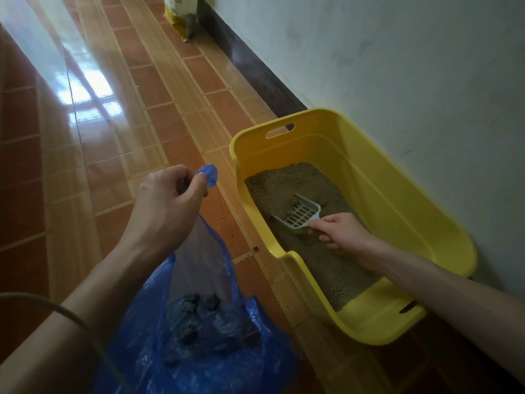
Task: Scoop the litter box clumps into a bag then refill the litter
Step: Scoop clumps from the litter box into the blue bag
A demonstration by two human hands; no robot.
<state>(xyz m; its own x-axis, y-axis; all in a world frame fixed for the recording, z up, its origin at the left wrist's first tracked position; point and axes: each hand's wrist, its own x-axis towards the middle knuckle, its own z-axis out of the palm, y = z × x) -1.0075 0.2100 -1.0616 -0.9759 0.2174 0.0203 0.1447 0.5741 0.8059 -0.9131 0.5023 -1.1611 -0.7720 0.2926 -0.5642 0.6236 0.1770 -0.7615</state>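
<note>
A yellow litter box (397, 200) stands on the tiled floor against the white wall, with brown litter (287, 183) inside. My right hand (341, 231) grips the handle of a pale grey slotted scoop (301, 213), whose blade rests in the litter. My left hand (167, 194) pinches a handle of a blue plastic bag (204, 331) and holds it up, left of the box. Several dark clumps (199, 308) lie at the bottom of the bag.
A yellow and white litter sack (180, 12) leans on the wall far up the corridor. A dark skirting board (255, 69) runs along the wall. A few litter crumbs (254, 248) lie on the floor tiles (127, 115) beside the box.
</note>
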